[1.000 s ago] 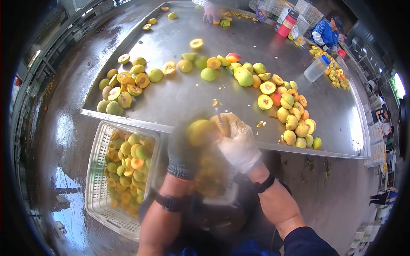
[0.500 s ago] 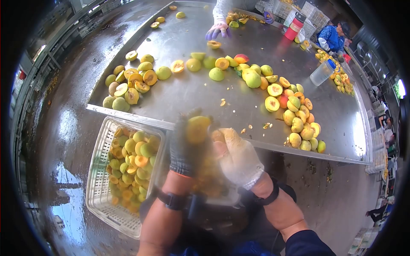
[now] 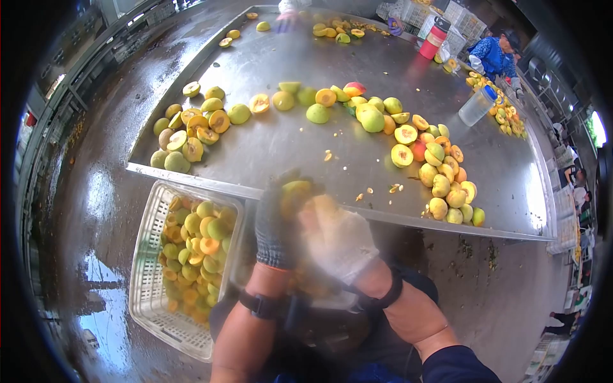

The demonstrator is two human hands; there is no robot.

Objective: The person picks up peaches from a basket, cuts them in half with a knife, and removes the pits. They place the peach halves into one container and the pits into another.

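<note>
Your metal table (image 3: 268,147) stands on a wet floor (image 3: 105,204). At its near edge, your left hand (image 3: 273,223) curls round a fruit (image 3: 295,191), facing and long axis blurred; your right hand (image 3: 341,239), fingers bent, is close beside, its hold unclear.

Single head-worn view, wide and fisheye-curved, dark at the rim. Lens sits above and behind the left hand (image 3: 273,223) and right hand (image 3: 343,241), facing forward and down. Both hands at close range; forearms (image 3: 246,338) run back from them toward the lens. Field takes in metal table (image 3: 274,147) beyond the hands, crate (image 3: 142,265) left of the left hand, floor (image 3: 511,290) farther out either side.
</note>
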